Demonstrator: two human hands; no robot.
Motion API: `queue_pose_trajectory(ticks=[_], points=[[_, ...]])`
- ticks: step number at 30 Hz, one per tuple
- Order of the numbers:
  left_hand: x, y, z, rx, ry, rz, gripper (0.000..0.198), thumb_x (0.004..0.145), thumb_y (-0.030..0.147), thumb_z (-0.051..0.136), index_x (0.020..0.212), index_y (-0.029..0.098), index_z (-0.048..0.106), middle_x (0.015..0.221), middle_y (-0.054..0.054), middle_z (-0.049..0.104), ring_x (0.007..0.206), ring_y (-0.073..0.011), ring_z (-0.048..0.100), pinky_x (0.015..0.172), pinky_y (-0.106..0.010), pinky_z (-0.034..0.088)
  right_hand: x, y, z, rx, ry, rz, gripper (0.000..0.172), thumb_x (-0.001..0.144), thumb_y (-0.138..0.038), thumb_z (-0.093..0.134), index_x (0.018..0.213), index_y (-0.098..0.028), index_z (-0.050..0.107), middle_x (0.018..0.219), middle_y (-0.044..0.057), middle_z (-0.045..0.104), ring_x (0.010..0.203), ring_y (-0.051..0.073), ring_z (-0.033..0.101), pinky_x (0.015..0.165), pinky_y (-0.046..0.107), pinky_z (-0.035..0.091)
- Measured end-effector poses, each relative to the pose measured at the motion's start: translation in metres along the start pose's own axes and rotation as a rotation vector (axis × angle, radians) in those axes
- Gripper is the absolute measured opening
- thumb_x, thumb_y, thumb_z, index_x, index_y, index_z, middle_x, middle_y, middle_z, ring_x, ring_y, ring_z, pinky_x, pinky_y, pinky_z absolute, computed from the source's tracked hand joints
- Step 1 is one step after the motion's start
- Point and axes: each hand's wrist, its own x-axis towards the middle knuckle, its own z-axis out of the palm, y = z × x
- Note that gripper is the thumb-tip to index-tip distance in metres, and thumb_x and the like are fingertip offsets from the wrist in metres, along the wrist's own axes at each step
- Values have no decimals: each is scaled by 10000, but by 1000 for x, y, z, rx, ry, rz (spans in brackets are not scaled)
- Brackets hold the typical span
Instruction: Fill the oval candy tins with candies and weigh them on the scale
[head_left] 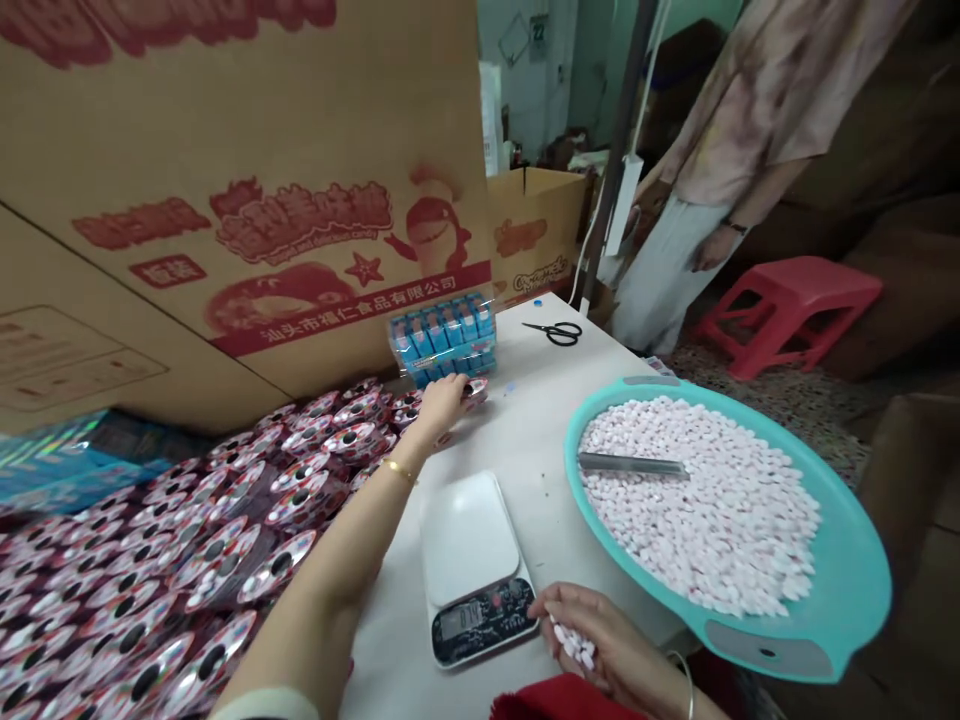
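My left hand (441, 400) reaches far across the white table (540, 420) and is closed on a small round shiny container (474, 390) at the far end of a pile of such containers (225, 540). My right hand (592, 640) rests palm up near the front edge, fingers cupped around several pale pink candies (576, 645). It lies just right of a small white digital scale (472, 565), whose platform is bare.
A teal basin (840, 620) full of pink-white candies holds a metal scoop (634, 463). A pack of blue boxes (442, 340) and black scissors (556, 331) lie farther back. Large cardboard boxes (247, 180) wall the left. A person (720, 170) stands beside a red stool (787, 300).
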Motion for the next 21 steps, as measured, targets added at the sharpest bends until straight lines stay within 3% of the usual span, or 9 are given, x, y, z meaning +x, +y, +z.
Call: queue_pose_trajectory(ticks=[3, 6, 9, 14, 18, 21], points=[[21, -9, 14, 20, -20, -21, 327, 894, 328, 506, 1169, 162, 569, 1090, -136, 641, 988, -246, 609, 792, -314, 419, 5, 4, -7, -5, -4, 4, 435, 661, -582, 684, 816, -182, 610, 589, -36, 542, 362, 27, 301, 366, 208, 94], [20, -16, 20, 34, -16, -28, 398, 881, 320, 520, 1253, 179, 523, 1190, -135, 603, 1059, -253, 581, 831, -326, 420, 7, 6, -11, -10, 3, 4, 440, 664, -585, 680, 830, -183, 616, 603, -34, 545, 365, 29, 308, 366, 208, 90], [1, -26, 14, 58, 17, -52, 425, 879, 310, 504, 1287, 189, 493, 1257, -132, 551, 1149, -265, 516, 899, -358, 399, 8, 7, -11, -4, -1, 18, 413, 683, -544, 686, 856, -174, 629, 614, -28, 560, 377, 28, 303, 378, 204, 95], [-50, -37, 7, 196, 31, -135, 284, 844, 336, 524, 1041, 162, 631, 1111, -165, 571, 1097, -336, 482, 888, -459, 369, 15, 9, -6, 28, -35, 26, 348, 711, -485, 683, 832, -160, 644, 622, -11, 585, 415, 44, 381, 416, 201, 169], [-74, -31, 15, 260, -23, -127, 235, 874, 253, 460, 946, 175, 669, 1140, -167, 561, 1115, -330, 459, 874, -459, 354, 12, 2, 5, 22, -95, 26, 317, 735, -458, 662, 839, -158, 656, 647, 2, 609, 445, 68, 447, 427, 206, 217], [-89, -19, 8, 219, 8, -94, 263, 912, 279, 419, 947, 197, 666, 1205, -145, 538, 1164, -325, 430, 885, -453, 338, -1, -8, 7, 32, -108, 14, 285, 740, -389, 665, 908, -158, 662, 699, 7, 627, 488, 70, 472, 435, 201, 229]])
